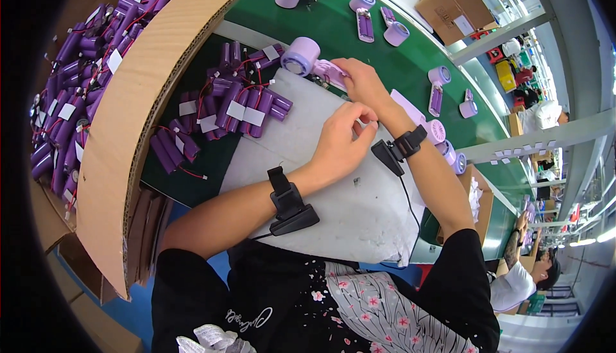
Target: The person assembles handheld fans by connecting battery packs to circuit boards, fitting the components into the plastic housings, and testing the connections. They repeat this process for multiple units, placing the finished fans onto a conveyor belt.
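Observation:
A lilac handheld fan point(300, 56) with a round head and an opened handle lies at the far edge of the grey-white cloth point(301, 128). My right hand point(364, 83) is closed on its handle, where some inner parts show. Nearer to me, my left hand point(340, 138) is curled in a pinch beside my right wrist; whatever sits between its fingertips is too small to make out. To its left lies a pile of purple battery packs point(234, 106) with red wires and white labels.
A large cardboard box point(160, 51) filled with purple battery packs stands at the left. More opened lilac fans point(365, 25) are spread over the green table point(410, 61). Lilac fan parts point(436, 131) lie beyond my right forearm, near a small carton point(484, 202). Another person point(520, 282) sits at right.

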{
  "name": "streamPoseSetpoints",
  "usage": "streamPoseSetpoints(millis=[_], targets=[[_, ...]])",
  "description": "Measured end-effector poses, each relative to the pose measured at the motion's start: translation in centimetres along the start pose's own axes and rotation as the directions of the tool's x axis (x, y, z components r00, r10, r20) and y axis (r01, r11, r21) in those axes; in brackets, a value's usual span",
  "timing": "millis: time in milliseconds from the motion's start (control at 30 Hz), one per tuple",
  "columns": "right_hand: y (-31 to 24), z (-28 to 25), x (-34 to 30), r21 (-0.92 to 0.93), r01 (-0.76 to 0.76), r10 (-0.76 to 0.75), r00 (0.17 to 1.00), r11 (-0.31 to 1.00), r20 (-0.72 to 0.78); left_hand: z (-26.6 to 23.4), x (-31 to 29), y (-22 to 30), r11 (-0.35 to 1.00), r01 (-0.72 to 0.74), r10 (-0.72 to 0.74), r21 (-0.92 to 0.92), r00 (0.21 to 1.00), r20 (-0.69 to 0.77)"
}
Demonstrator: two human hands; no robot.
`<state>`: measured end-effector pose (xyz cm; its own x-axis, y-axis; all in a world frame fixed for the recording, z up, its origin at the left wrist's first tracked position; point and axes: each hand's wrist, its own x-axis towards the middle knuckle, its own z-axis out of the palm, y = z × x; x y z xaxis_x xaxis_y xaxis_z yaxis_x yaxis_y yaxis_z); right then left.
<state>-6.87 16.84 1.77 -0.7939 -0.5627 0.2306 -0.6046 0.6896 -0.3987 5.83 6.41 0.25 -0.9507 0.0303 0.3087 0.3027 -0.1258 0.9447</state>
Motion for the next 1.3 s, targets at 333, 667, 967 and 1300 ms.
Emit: streamPoseSetpoints(millis=[333,667,967,1300], targets=[[-1.2,-0.8,6.8,-0.015,0.003,-0.003,1.000,1.000,-0.007,-0.2,0.1,0.9,0.999,0.039,-0.039,0.017,0.999,-0.025],[-6.0,4.6,12.0,0.139,0.187,-0.204,0.971,0.973,0.123,-0.2,0.6,-0.6,0.980,0.060,0.014,0.187,0.929,-0.371],[-4.6,2.3,13.7,0.267,0.027,-0.051,0.995,0.963,0.083,-0.8,0.5,-0.1,0.992,0.011,0.035,0.124,0.932,-0.361],[6.4,1.5,18.4,-0.372,0.247,-0.235,0.969,0.895,0.079,-0.3,0.8,0.3,0.995,0.058,-0.032,0.081,0.956,-0.293]])
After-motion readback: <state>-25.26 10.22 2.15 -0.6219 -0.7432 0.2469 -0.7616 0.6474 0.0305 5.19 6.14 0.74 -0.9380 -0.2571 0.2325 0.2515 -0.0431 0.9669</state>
